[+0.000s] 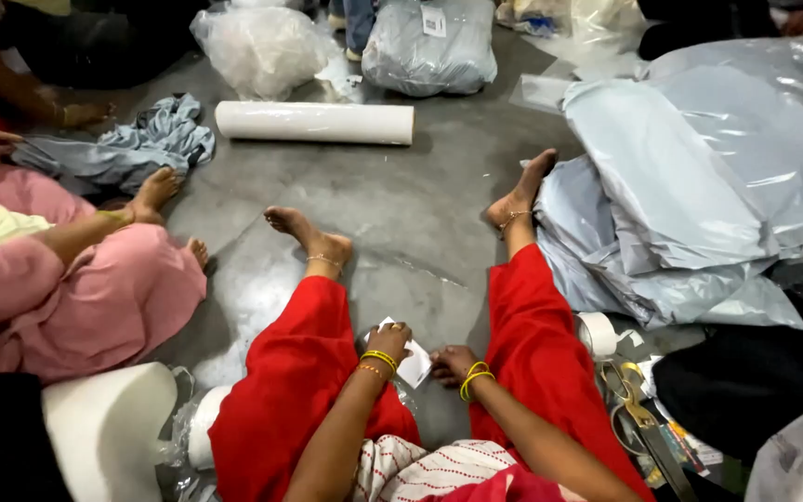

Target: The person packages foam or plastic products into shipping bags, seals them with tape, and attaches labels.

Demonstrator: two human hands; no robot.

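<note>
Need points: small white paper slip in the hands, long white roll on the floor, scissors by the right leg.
small white paper slip [414, 364], head view, bare lower part.
long white roll [314, 123], head view, mid-length of its side.
metal scissors [641, 420], head view, near the pivot.

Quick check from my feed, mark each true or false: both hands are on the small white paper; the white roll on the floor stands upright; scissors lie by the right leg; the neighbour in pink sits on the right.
1. Both hands, left hand and right hand, touch the small white paper. True.
2. The white roll stands upright. False: it lies on its side on the floor.
3. Scissors lie by the right leg. True.
4. The person in pink sits on the right. False: on the left.
</note>
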